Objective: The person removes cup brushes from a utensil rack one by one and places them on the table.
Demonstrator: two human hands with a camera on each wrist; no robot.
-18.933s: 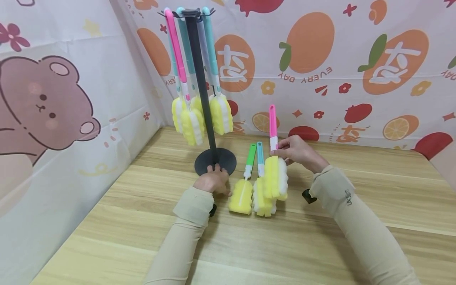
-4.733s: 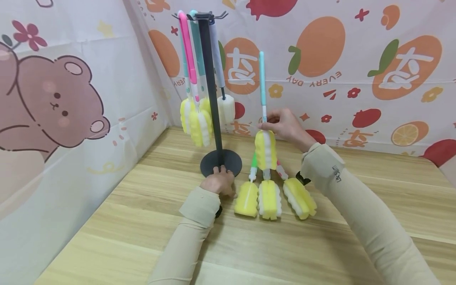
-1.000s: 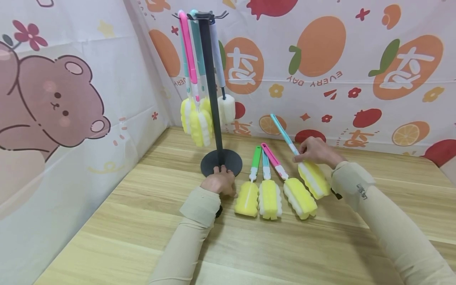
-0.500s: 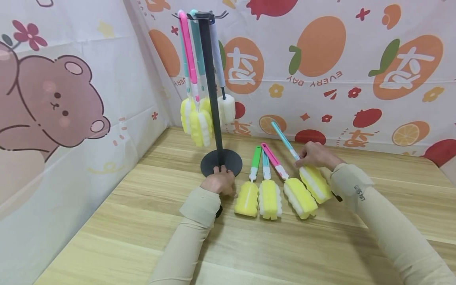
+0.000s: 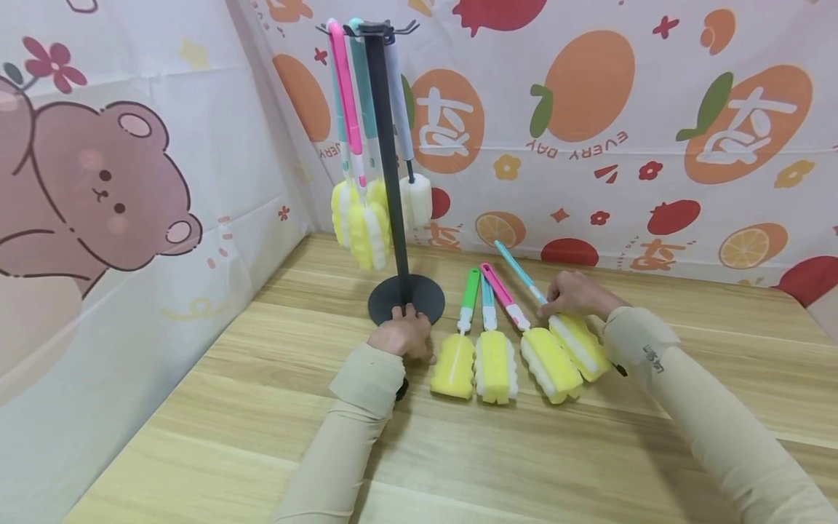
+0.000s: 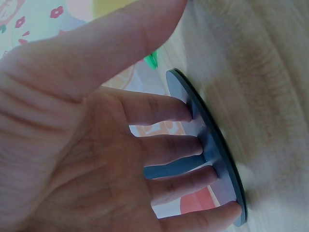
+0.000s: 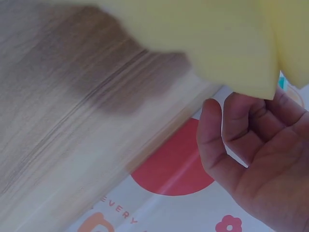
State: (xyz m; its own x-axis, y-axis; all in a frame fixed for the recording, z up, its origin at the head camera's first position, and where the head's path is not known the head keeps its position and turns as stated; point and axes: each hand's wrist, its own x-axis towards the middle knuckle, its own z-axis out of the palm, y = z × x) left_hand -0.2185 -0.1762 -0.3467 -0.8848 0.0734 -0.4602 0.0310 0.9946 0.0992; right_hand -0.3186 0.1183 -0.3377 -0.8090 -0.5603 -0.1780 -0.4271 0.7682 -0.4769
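My right hand (image 5: 579, 295) pinches the neck of a sponge bottle brush (image 5: 579, 348) with a long teal handle. The brush lies slanted, its yellow-and-white head low beside another brush head and its handle pointing back and left. In the right wrist view the yellow sponge (image 7: 207, 43) fills the top, above the curled fingers. With its fingers extended, my left hand (image 5: 401, 336) rests on the round black base (image 5: 427, 292) of a stand. The left wrist view shows the fingertips on the base plate (image 6: 212, 123), the thumb held apart.
Left of the held brush lie a pink-handled brush (image 5: 551, 364), a blue-handled one (image 5: 496, 367) and a green-handled one (image 5: 453, 366). From the hooks of the black stand (image 5: 388, 160) hang several more brushes, one with a white head (image 5: 416, 200). A printed curtain (image 5: 576, 182) backs the wooden table.
The pink-handled brush has been laid down. The teal brush, off the stand's right side, went from upright in my right hand down to the row's right end. My left hand stays on the base.
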